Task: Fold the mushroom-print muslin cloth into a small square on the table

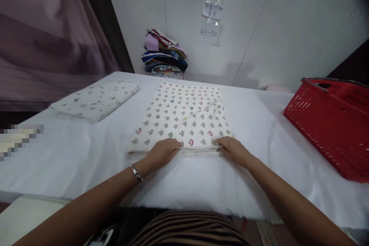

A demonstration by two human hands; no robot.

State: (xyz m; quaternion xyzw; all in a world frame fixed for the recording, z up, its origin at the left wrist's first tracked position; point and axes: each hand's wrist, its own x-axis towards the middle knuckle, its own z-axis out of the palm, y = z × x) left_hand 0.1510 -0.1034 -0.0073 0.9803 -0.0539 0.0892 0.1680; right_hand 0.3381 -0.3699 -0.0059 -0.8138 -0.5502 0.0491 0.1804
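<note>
"Where does the mushroom-print cloth (184,117) lie?"

"On the white-covered table (86,155), straight ahead of both hands. It spreads forward from the fingers toward the wall (253,4), and its long axis seems to run that way too, away from the body. The layered near edge lies crosswise under the hands."

"Which hand is nearer?"

"Both touch that edge. The left hand (165,151) is by the edge's middle, so I'd call it closer to the cloth's centre line; the right hand (233,150) is near the right corner."

"And their grips?"

"The right one pinches the layers, fingertips above and below the edge. The left one's fingertips rest on the edge; whether they close on it, I can't tell."

"Count things for me, biggest first."

"One table, one red plastic basket (323,127) at the right, and two printed cloths: the mushroom one and a folded leaf-print cloth (96,102) to its left. One stack of folded textiles (165,61) by the wall, two hands, two paper notes (212,10) on the wall, one silver bracelet (135,173) on the left wrist."
</note>
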